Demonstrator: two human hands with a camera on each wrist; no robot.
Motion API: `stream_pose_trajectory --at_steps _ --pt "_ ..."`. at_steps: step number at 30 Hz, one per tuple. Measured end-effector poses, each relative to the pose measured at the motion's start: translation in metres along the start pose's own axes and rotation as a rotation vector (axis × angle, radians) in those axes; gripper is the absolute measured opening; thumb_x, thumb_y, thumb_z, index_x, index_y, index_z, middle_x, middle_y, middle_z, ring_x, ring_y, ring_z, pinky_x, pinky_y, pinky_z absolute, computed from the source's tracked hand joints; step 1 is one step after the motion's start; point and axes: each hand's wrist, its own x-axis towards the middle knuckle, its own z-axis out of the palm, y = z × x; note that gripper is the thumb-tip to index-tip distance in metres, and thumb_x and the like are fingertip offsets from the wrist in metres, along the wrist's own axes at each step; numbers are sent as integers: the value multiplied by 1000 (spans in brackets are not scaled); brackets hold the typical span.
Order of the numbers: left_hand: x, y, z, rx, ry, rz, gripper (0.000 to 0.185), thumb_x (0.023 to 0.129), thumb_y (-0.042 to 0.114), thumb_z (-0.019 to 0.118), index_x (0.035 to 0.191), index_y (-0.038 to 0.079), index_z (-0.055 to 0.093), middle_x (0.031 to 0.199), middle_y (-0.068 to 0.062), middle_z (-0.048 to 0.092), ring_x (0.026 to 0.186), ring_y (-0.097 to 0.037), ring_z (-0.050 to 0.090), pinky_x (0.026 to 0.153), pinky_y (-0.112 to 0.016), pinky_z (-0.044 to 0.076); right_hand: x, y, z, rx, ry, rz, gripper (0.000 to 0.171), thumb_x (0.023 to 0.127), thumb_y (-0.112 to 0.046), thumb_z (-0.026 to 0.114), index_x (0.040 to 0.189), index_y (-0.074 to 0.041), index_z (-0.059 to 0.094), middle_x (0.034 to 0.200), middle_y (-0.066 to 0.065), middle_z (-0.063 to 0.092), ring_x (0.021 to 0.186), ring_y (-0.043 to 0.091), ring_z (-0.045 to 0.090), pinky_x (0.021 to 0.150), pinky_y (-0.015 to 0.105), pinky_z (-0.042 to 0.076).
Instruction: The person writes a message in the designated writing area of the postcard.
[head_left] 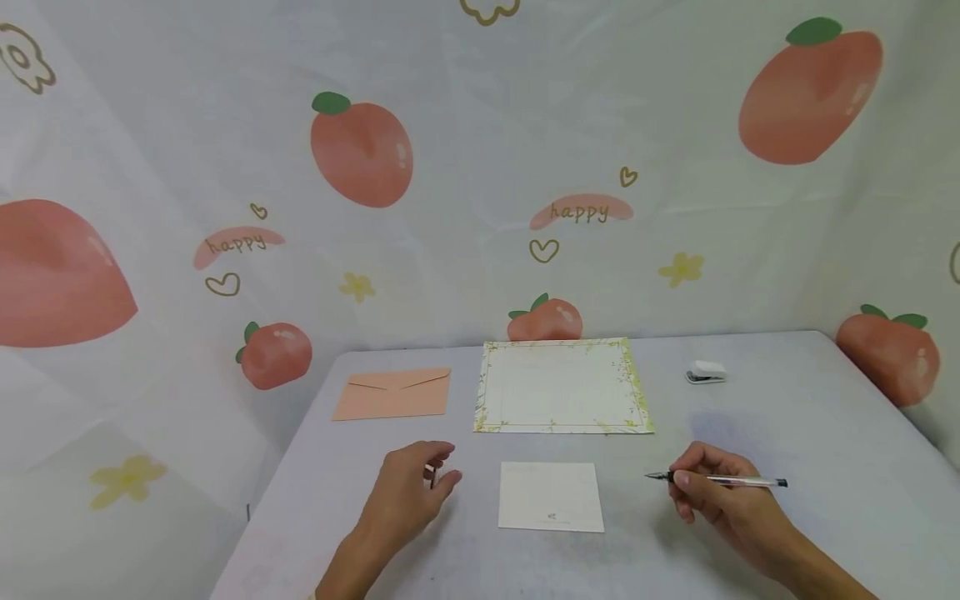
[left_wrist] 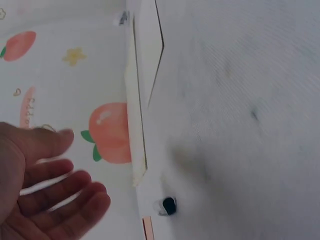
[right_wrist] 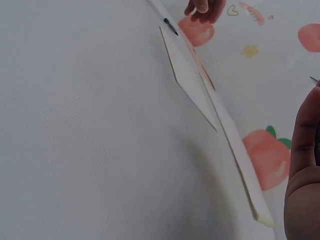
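Note:
My right hand (head_left: 720, 492) pinches a pen (head_left: 738, 481) with a clear barrel, its bare tip pointing left, raised over the table. In the right wrist view, only the pen's tip and part of the hand (right_wrist: 304, 165) show at the right edge. A small white card (head_left: 551, 496) with a tiny print lies flat between my hands. My left hand (head_left: 408, 492) hovers left of the card, fingers loosely bent and thumb apart. Below it a dark pen cap (left_wrist: 168, 205) lies on the table, apart from the fingers in the left wrist view.
Behind the card lies a larger sheet (head_left: 561, 387) with a floral border. A pink envelope (head_left: 393, 394) is at the back left, a small white stapler (head_left: 706, 372) at the back right. A fruit-patterned cloth (head_left: 465, 167) hangs behind the pale table (head_left: 810, 433).

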Motion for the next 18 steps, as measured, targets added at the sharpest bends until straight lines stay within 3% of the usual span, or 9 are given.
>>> stream_pose_trajectory --at_steps 4,9,18 --pt "1 7 5 44 -86 143 36 90 10 90 123 4 78 121 -7 81 106 -25 79 92 -42 67 7 -4 7 -18 5 -22 33 111 12 39 114 -6 67 99 -1 77 81 12 70 71 29 61" --pt "1 6 16 96 -182 250 42 91 16 90 129 8 76 133 -2 77 125 -23 73 104 -47 63 16 -5 15 -7 -20 -50 33 111 13 38 113 -6 66 99 0 76 81 13 69 72 27 61" --pt "4 6 35 178 -375 253 55 94 26 88 143 9 70 151 -4 68 146 -28 60 120 -47 53 31 -4 27 21 -13 -61 33 111 11 40 112 -7 67 99 0 76 83 11 71 72 25 61"
